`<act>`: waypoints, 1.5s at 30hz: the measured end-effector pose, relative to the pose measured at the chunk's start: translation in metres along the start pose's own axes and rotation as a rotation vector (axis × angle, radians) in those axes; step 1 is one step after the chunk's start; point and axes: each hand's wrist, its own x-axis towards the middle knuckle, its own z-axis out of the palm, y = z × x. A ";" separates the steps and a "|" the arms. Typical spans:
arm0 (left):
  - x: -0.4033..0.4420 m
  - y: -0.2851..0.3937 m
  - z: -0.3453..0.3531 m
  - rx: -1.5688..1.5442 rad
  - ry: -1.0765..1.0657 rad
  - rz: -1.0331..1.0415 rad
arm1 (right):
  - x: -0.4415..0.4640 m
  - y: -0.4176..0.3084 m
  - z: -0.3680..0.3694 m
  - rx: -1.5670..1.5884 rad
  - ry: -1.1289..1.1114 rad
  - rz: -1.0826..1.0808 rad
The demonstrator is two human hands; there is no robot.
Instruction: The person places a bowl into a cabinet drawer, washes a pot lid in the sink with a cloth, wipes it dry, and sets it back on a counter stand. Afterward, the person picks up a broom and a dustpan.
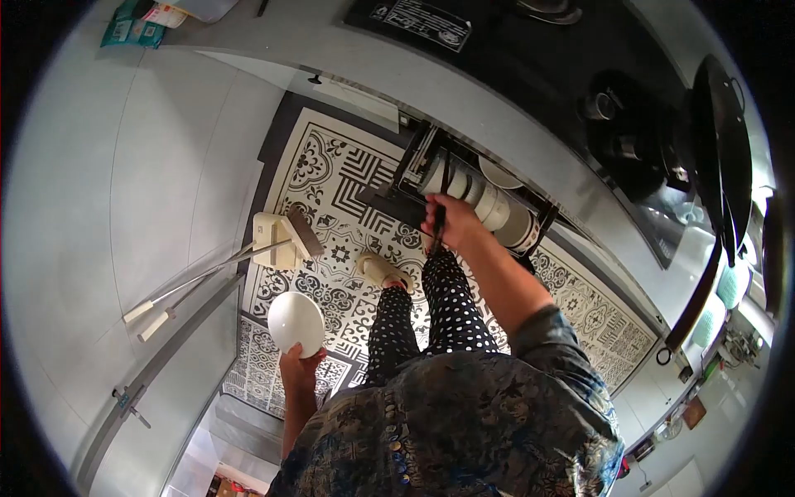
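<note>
White bowl (296, 320) in left hand (303, 365), open dish drawer (411, 161), broom (305, 233), dustpan (272, 240) nearby

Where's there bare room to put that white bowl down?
The black top looks bare between its printed label and the dark clutter. Floor shows between the broom and the slipper. It's crowded in the open drawer, where dishes sit close together by the right hand.

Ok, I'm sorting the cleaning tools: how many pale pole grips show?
2: the upper grip and, just below it, the lower grip, both left of the dustpan in the picture. None seem hidden.
</note>
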 end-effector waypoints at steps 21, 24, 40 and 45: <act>0.002 -0.014 0.003 -0.027 0.130 -0.069 | 0.213 -0.028 0.010 -0.318 0.565 -0.412; 0.009 -0.004 0.019 -0.008 0.074 -0.010 | 0.148 -0.021 0.013 -0.265 0.326 -0.546; 0.023 0.039 0.203 0.903 -0.485 0.200 | -0.088 0.041 -0.019 -0.618 -0.250 -0.133; 0.008 0.034 0.207 0.831 -0.670 0.261 | -0.109 0.039 -0.078 -0.245 -0.021 -0.256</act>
